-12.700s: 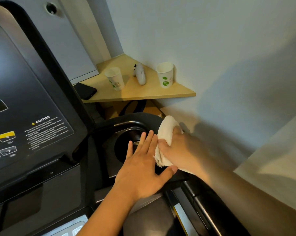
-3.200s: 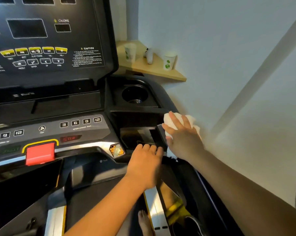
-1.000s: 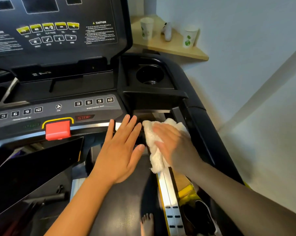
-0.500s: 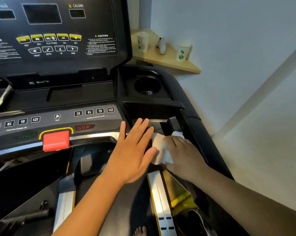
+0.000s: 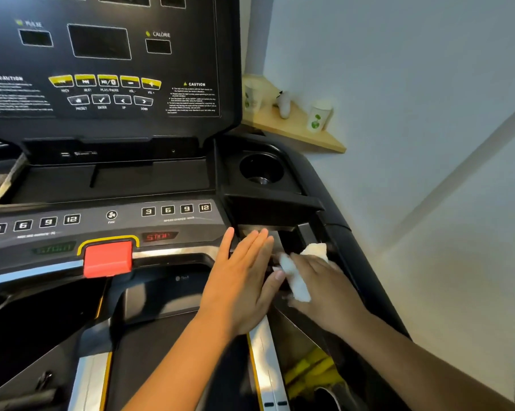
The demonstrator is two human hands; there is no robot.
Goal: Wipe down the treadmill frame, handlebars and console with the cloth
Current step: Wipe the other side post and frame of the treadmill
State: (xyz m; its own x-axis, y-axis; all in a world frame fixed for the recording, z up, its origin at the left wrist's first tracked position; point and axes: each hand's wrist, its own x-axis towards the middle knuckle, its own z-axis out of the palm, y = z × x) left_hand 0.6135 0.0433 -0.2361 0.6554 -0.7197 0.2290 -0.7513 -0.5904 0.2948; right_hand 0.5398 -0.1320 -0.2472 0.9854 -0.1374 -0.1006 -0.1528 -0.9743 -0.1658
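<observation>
The black treadmill console [image 5: 108,84] fills the upper left, with a red stop key [image 5: 108,258] on its lower panel. My left hand [image 5: 244,280] lies flat with straight fingers on the right end of that panel, below the cup holder [image 5: 260,170]. Just to its right, my right hand [image 5: 327,289] holds a bunched white cloth [image 5: 296,281] and presses it into the recess beside the black right handlebar [image 5: 351,262]. Part of the cloth is hidden under my fingers.
A wooden corner shelf [image 5: 297,132] behind the console carries two paper cups [image 5: 320,118] and a small white object [image 5: 284,105]. The pale wall [image 5: 413,143] runs close along the right side. The dark belt [image 5: 161,366] lies below my arms.
My right hand has kept rubbing the cloth in the recess by the right handlebar, shifting it slightly right. My left hand stays flat on the panel edge.
</observation>
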